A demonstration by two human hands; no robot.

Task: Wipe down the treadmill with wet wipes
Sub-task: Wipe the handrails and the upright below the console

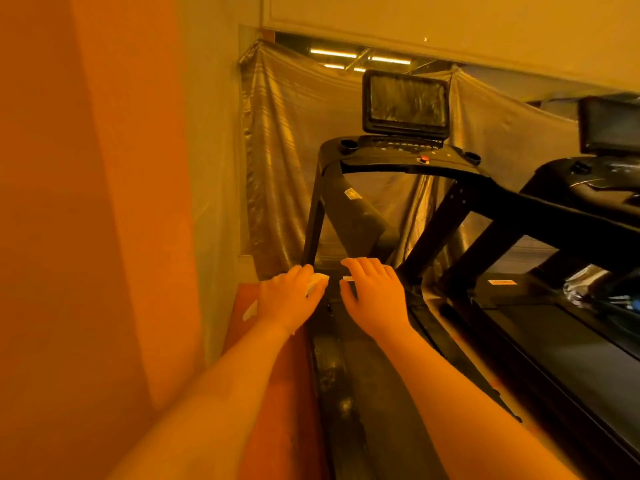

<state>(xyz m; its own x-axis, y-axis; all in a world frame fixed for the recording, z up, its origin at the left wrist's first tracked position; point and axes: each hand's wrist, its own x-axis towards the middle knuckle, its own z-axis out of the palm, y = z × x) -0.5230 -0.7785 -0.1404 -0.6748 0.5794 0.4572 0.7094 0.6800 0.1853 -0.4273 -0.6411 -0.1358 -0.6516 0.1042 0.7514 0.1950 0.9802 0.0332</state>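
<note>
Wiping the black treadmill (pixel 360 220) base: left hand (pixel 287 297) fingers grip a white wet wipe (pixel 317 283); right hand (pixel 375 294), at 3 o'clock, lies open-fingered; next, probably a pressed sweep toward 6 o'clock

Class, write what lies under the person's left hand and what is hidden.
A white wet wipe shows under the left hand, near the treadmill's left upright. The hand covers most of it.
</note>
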